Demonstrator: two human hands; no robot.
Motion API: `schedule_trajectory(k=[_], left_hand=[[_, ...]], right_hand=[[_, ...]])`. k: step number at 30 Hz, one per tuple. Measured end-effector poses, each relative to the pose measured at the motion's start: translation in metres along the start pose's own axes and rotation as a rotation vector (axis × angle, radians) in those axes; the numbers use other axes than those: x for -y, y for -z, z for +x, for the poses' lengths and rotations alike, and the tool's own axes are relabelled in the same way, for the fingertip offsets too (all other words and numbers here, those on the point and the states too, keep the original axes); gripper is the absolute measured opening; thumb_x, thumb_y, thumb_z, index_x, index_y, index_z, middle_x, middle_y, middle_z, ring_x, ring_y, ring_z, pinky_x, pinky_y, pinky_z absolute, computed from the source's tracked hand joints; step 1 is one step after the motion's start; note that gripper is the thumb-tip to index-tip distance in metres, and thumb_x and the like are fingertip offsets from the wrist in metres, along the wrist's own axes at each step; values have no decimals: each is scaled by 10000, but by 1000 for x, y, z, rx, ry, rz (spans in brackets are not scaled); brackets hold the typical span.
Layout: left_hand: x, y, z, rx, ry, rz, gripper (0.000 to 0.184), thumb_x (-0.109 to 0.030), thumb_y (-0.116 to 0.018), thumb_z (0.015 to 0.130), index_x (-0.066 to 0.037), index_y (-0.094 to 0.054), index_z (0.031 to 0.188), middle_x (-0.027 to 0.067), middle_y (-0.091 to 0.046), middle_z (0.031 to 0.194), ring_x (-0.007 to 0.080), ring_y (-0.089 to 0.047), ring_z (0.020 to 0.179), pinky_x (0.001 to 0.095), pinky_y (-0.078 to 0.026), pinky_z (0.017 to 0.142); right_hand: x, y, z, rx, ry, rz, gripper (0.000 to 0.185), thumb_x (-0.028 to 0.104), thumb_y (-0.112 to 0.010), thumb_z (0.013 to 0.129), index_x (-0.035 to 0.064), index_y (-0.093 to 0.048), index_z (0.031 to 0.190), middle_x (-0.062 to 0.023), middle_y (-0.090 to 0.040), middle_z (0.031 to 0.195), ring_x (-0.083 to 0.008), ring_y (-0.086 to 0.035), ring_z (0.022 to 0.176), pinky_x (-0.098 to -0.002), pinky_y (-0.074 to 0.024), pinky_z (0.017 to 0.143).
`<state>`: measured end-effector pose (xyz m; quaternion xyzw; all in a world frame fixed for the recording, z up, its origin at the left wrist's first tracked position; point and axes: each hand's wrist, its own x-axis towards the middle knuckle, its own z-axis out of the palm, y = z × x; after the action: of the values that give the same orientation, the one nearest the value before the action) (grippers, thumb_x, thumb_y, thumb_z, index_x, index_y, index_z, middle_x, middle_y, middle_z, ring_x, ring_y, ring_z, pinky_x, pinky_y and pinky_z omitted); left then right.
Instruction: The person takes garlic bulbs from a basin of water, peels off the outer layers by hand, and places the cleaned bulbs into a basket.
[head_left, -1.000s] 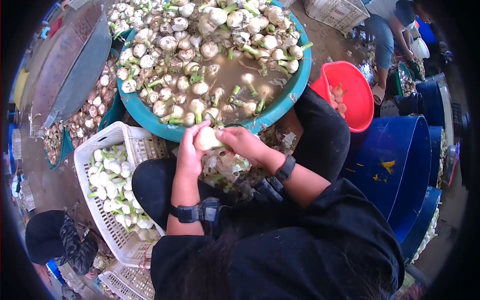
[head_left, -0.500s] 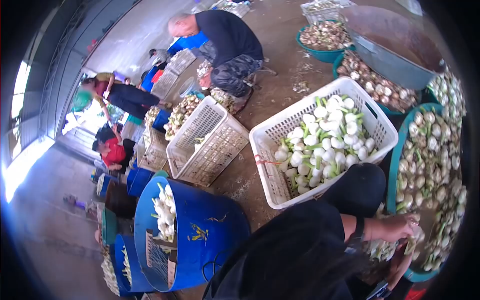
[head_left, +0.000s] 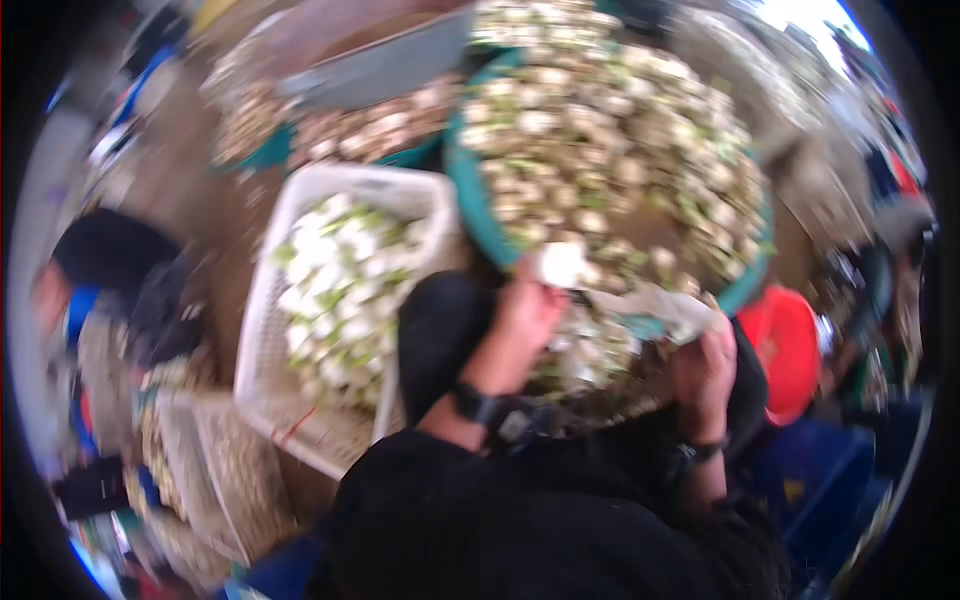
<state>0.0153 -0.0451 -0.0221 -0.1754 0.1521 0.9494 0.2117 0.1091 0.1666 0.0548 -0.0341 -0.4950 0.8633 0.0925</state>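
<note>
My left hand (head_left: 530, 312) is closed around a white bulb (head_left: 562, 264) at the near rim of a teal tub (head_left: 478, 215). The tub holds many dirty bulbs in brown water. To the right, my right hand (head_left: 708, 360) pinches a pale strip of peel (head_left: 655, 304) that stretches toward the bulb. Below and between the hands lies a heap of peelings (head_left: 585, 350). At my left knee stands a white crate (head_left: 262, 330) filled with clean white bulbs with green stems. Motion smears the whole view.
A red basin (head_left: 785, 355) sits right of the tub, with blue bins (head_left: 810, 470) below it. Another crate (head_left: 225, 470) and a crouching person in dark clothes (head_left: 125, 270) are at the left. More bulbs lie behind a metal vessel (head_left: 390, 65) at the top.
The view swung to the crates and people at the left, then back to the tub. My hands have moved apart; a strip of peel now hangs from my right hand.
</note>
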Motion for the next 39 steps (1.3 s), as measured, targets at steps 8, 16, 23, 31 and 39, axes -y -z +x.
schedule_trajectory(k=[8,16,23,31,39], left_hand=[[-7,0,1,-184,-20,289,206,-335,-430,862,-159,-539,872,-41,-565,704,81,-467,495,224,-345,400],[-69,-31,-39,-579,-1049,776,204,-162,-581,784,-12,-550,920,45,-604,809,160,-590,666,271,-493,569],[-102,-81,-86,-732,-1740,1096,331,-59,-595,787,16,-435,1067,103,-487,986,188,-506,834,307,-457,726],[20,-68,2,-193,-291,1386,445,-285,-530,867,-43,-377,1208,84,-521,998,146,-544,785,253,-454,639],[42,-3,66,-293,-203,1373,604,-579,-472,804,-27,-550,1038,52,-534,881,95,-495,621,209,-390,495]], right_hand=[[-18,27,10,71,-140,-328,341,273,-525,834,7,-515,1047,-121,-595,934,-234,-591,827,-349,-483,673],[-69,31,52,-242,-43,-902,239,139,-611,768,16,-580,970,-160,-621,842,-263,-599,726,-301,-473,674],[-189,207,162,-107,-637,-1657,499,247,-664,679,-4,-508,1081,-190,-576,904,-297,-591,842,-374,-481,656],[-100,58,86,-499,-384,-398,500,415,-265,937,24,-578,929,-33,-494,609,-89,-362,418,-224,-302,376],[-66,5,59,95,-52,-1332,219,189,-444,843,3,-496,741,-220,-575,719,-399,-551,675,-480,-440,621]])
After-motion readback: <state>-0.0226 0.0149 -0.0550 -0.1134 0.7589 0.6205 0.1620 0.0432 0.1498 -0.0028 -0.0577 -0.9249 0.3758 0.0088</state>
